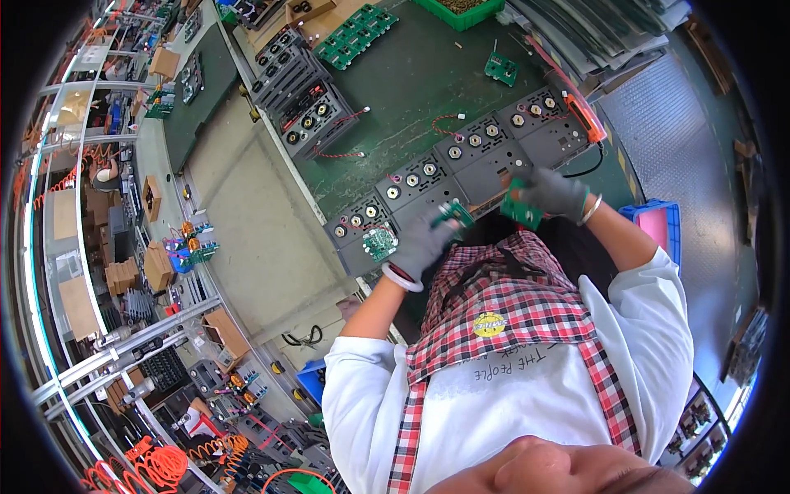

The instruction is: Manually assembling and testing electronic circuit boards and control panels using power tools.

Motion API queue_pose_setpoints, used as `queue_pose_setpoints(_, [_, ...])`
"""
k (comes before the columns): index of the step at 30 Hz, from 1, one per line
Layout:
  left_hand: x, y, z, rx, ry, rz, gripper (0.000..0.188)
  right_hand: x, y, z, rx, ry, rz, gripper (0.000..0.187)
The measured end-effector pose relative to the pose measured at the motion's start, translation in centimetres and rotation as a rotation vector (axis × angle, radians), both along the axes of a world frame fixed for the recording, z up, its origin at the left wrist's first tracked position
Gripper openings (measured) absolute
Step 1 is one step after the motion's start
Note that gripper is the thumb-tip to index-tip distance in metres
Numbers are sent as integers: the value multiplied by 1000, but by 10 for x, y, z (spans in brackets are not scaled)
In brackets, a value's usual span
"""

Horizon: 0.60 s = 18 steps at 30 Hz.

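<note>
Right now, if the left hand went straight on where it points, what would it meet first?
Past the small green board at its fingers, the left hand would probably meet a grey panel directly ahead; its height above that is unclear.

the left hand, in a grey glove, holds a small green circuit board; the right hand, likewise gloved, grips another green board. a row of dark grey housings lines the near edge of the green surface. a pale-dotted board rests on the leftmost housing; an orange tool lies at the row's right end.
</note>
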<state>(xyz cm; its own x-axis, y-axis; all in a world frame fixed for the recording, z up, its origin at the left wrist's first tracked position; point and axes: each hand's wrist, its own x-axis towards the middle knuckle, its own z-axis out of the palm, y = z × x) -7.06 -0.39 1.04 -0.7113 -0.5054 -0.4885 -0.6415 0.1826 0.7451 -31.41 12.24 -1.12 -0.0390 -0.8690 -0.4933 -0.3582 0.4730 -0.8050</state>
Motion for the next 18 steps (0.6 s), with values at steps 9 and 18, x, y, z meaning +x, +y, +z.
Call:
queue_pose_setpoints(9, [-11,-29,-107,-1056,151,-267,23,-33,-57,-51,-345,677,157,37])
queue_pose_setpoints(18, [-8,-14,-104,-1033,74,-383,34,-20,-28,-71,-763,1028,530,35])
